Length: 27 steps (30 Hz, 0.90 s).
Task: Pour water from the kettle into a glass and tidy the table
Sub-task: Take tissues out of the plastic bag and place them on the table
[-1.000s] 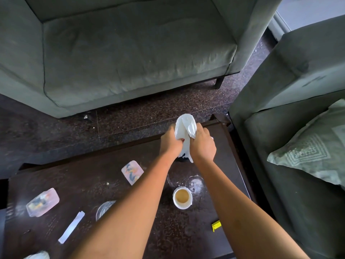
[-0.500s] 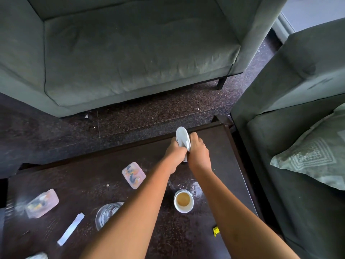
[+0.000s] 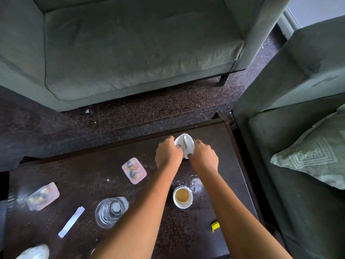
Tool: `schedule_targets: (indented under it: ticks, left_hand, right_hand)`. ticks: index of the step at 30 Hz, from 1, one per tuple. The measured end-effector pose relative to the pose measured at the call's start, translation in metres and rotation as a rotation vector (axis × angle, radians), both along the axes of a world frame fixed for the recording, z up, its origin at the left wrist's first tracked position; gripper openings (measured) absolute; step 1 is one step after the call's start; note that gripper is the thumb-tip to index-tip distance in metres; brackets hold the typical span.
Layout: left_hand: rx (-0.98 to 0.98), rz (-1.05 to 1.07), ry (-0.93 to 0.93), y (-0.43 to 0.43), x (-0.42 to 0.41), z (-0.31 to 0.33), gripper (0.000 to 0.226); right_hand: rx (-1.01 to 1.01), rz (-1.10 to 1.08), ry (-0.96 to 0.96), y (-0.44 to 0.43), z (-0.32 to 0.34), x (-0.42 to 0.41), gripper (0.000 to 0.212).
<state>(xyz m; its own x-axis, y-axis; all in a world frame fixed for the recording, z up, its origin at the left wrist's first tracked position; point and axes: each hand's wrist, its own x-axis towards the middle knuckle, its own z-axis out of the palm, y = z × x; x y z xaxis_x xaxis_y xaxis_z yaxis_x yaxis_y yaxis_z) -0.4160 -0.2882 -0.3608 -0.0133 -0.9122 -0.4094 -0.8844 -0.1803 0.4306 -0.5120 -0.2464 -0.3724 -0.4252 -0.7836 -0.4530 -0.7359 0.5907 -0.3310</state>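
A small white kettle (image 3: 184, 144), seen from above, stands low at the far right part of the dark wooden table (image 3: 84, 172). My left hand (image 3: 168, 154) grips its left side and my right hand (image 3: 204, 158) grips its right side, thumbs on top. A clear glass (image 3: 111, 212) holding water stands near the front, left of my left forearm. What lies under the kettle is hidden by my hands.
A white cup (image 3: 182, 197) of brown liquid stands between my forearms, wet marks (image 3: 196, 183) beside it. Two pink clear boxes (image 3: 134, 170) (image 3: 43, 196), a white paper strip (image 3: 71, 221), a yellow scrap (image 3: 215, 226) and a white wad (image 3: 35, 252) lie about. Green sofas stand behind and right.
Both hands have brought the kettle down from above the table to its far right part. The view has shifted, and the glass now shows fully.
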Motion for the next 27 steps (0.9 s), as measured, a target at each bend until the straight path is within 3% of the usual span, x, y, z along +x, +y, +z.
schedule_targets:
  ticks: [4,10,20,27]
  left_hand:
    - [-0.009,-0.071,-0.082,0.003,-0.002,-0.006,0.007]
    - [-0.095,-0.049,0.001,0.005,0.001,-0.001,0.018]
    - [-0.017,-0.035,0.069,0.02,0.01,0.004,0.02]
    - [0.008,0.035,0.181,0.031,0.017,0.009,0.032]
  right_hand:
    - [0.005,0.029,0.051,-0.007,0.0,0.004,0.022]
    - [-0.103,-0.05,-0.005,-0.005,0.013,-0.003,0.051]
    - [-0.032,0.073,0.081,-0.005,0.007,-0.008,0.019]
    - [-0.122,0.033,-0.064,0.001,0.015,-0.011,0.054]
